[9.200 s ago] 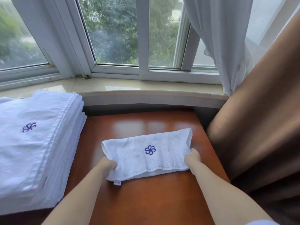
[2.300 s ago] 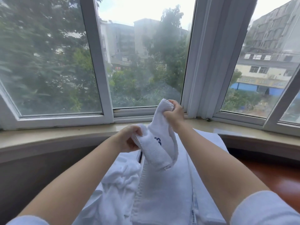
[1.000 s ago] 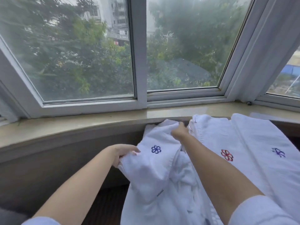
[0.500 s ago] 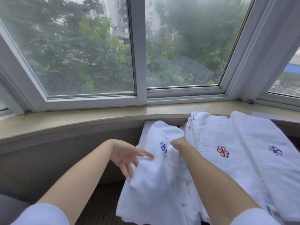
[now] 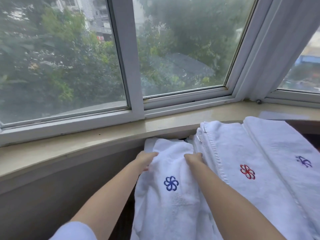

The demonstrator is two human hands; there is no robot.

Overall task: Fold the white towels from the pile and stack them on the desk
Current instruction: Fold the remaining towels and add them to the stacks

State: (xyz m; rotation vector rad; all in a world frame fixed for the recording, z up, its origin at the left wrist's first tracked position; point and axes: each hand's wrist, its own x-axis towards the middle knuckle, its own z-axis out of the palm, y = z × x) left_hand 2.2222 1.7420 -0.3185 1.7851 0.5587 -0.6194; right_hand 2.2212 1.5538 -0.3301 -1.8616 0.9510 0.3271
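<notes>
White towel with blue flower emblem [image 5: 170, 183]: loose, unfolded, rumpled, emblem facing up; lies at 6 o'clock in view, its far edge just under the window ledge. At its 3 o'clock, touching it, white towel with red flower emblem [image 5: 247, 171]: flat, stitched hem along its 9 o'clock edge. Further toward 3 o'clock, white towel with purple emblem [image 5: 303, 161]: flat, alongside the red-emblem one.

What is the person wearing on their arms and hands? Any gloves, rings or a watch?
Both hands, left and right, are bare: no gloves, rings or watch show. The forearms are uncovered too. A pale bluish-white sleeve covers the left upper arm at the bottom edge; no right sleeve is in view.
</notes>
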